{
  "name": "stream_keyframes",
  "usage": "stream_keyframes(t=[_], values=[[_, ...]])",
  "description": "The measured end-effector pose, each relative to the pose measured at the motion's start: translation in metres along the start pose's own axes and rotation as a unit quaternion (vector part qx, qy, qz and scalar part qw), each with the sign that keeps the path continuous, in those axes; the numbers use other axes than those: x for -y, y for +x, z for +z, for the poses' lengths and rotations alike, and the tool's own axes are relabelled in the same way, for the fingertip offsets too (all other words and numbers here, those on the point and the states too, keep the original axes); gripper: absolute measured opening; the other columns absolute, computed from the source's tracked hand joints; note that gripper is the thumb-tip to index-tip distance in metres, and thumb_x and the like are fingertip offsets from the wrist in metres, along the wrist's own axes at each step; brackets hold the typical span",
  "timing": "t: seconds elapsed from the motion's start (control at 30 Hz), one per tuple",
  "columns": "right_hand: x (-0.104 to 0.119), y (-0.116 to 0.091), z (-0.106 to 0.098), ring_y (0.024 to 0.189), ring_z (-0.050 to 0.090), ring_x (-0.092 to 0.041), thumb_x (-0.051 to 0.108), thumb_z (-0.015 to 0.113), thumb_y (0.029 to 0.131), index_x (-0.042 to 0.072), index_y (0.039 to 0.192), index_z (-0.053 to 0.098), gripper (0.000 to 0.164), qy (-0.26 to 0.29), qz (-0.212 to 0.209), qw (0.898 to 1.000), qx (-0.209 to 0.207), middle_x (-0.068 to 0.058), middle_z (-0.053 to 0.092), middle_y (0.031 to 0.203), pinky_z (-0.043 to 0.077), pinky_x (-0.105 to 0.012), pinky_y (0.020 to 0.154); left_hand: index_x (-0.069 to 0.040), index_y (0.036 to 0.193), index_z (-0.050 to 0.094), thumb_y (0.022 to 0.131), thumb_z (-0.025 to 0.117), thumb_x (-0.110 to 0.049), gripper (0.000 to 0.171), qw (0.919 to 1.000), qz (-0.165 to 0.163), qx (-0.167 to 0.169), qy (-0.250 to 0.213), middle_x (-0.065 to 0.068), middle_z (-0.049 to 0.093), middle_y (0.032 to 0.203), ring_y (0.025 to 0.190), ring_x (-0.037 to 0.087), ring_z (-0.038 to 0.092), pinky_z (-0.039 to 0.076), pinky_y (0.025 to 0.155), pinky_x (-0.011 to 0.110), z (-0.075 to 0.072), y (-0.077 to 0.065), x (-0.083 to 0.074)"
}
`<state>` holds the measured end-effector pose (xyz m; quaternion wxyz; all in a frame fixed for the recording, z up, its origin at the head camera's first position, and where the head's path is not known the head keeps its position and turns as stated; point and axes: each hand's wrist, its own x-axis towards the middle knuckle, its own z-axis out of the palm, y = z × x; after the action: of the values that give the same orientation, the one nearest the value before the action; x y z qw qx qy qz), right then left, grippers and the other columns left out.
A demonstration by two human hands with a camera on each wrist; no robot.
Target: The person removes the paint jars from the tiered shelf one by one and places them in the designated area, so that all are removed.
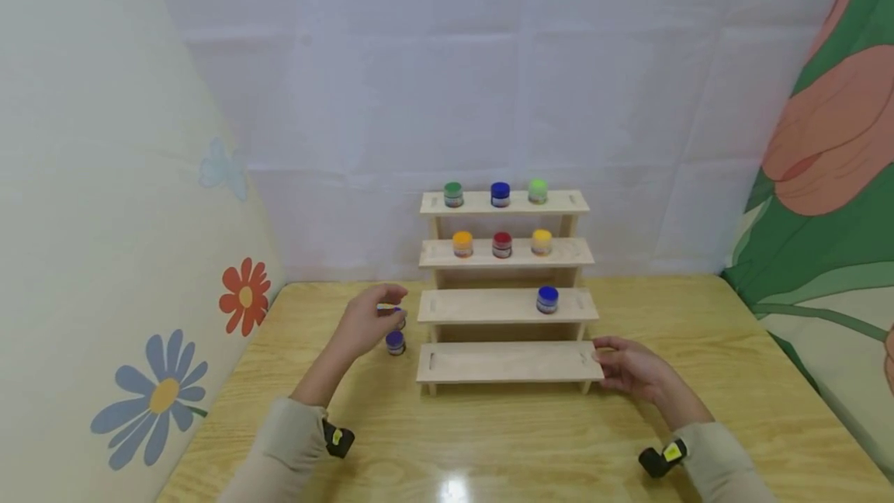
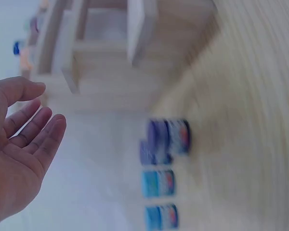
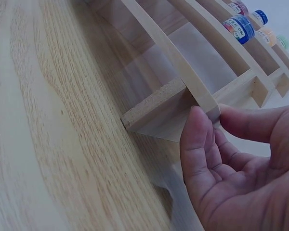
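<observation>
A person's right hand [image 1: 632,369] pinches the right end of the lowest shelf [image 1: 503,363] of a wooden rack [image 1: 508,309] near the back edge of the bench [image 1: 517,441]. The left hand [image 1: 366,322], fingers loosely extended and holding nothing, hovers beside two purple jars [image 1: 395,343] and two light-blue jars [image 2: 159,183] left of the rack. A blue jar [image 1: 548,300] sits toward the right edge one shelf up.
</observation>
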<state>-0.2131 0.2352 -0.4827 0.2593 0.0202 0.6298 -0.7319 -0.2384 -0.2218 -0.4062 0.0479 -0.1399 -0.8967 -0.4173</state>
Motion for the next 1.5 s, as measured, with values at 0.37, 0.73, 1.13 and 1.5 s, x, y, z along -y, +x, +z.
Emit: stream_keyframes(t=[0.37, 0.73, 1.13, 1.5], values=[[0.000, 0.000, 0.000, 0.077, 0.067, -0.012, 0.006, 0.057, 0.100, -0.004, 0.138, 0.044, 0.042, 0.001, 0.003, 1.000, -0.010, -0.003, 0.070, 0.090, 0.060, -0.023, 0.066, 0.000, 0.127, 0.063, 0.094, 0.072, -0.011, 0.036, 0.9969, 0.074, 0.026, -0.004, 0.018, 0.065, 0.127, 0.118, 0.031, 0.062, 0.056, 0.099, 0.045, 0.031, 0.012, -0.053], [0.000, 0.002, -0.001, 0.077, 0.067, -0.011, 0.006, 0.056, 0.101, -0.001, 0.134, 0.048, 0.035, 0.000, 0.000, 1.000, -0.008, -0.003, 0.071, 0.089, 0.060, -0.023, 0.066, -0.003, 0.131, 0.062, 0.093, 0.073, -0.014, 0.040, 0.9944, 0.089, 0.056, -0.011, 0.012, 0.065, 0.128, 0.117, 0.027, 0.062, 0.056, 0.099, 0.042, 0.062, 0.027, -0.084], [-0.001, 0.002, -0.001, 0.077, 0.067, -0.011, 0.008, 0.056, 0.101, -0.003, 0.138, 0.043, 0.041, -0.002, -0.001, 1.000, -0.011, -0.003, 0.071, 0.091, 0.060, -0.023, 0.066, -0.005, 0.134, 0.061, 0.094, 0.072, -0.013, 0.043, 0.9912, 0.092, 0.091, -0.028, 0.011, 0.065, 0.130, 0.119, 0.027, 0.062, 0.055, 0.100, 0.038, 0.095, 0.047, -0.102], [-0.001, 0.002, -0.003, 0.078, 0.068, -0.011, 0.007, 0.056, 0.102, -0.003, 0.138, 0.044, 0.040, 0.006, -0.002, 1.000, -0.001, -0.003, 0.072, 0.091, 0.060, -0.023, 0.066, -0.003, 0.135, 0.060, 0.092, 0.073, -0.009, 0.045, 0.9874, 0.090, 0.122, -0.046, 0.013, 0.064, 0.132, 0.121, 0.027, 0.061, 0.055, 0.101, 0.036, 0.124, 0.066, -0.112]])
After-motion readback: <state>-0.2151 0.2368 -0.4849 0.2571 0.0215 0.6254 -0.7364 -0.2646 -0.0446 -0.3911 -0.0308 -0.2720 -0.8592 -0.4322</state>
